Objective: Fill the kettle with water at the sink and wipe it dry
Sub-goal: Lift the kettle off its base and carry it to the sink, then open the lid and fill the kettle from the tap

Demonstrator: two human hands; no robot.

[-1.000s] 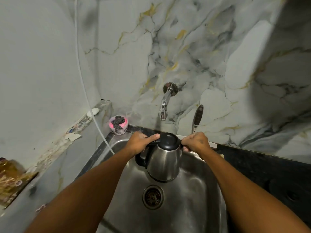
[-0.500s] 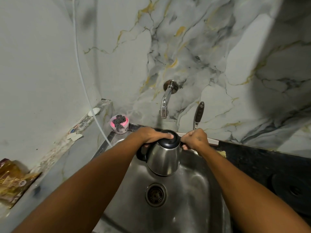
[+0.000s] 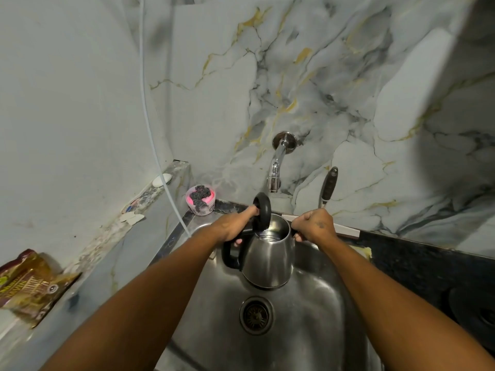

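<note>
A steel kettle (image 3: 267,258) with a black handle is held upright above the steel sink (image 3: 308,330), just below and in front of the wall tap (image 3: 276,167). Its black lid (image 3: 262,212) stands flipped up, and the shiny inside shows. My left hand (image 3: 233,227) grips the top of the handle, with fingers against the raised lid. My right hand (image 3: 314,226) is closed on the kettle's right upper edge, near the spout. No water stream shows at the tap.
The drain (image 3: 256,315) lies under the kettle. A pink tub with a steel scrubber (image 3: 201,200) sits at the sink's back left corner. A utensil handle (image 3: 329,186) leans on the marble wall. A white tube (image 3: 150,124) hangs left. A snack packet (image 3: 29,285) lies far left; black counter (image 3: 428,269) at right.
The kettle's lid was shut and is now flipped up, with my left fingers against it. Both hands stay on the kettle.
</note>
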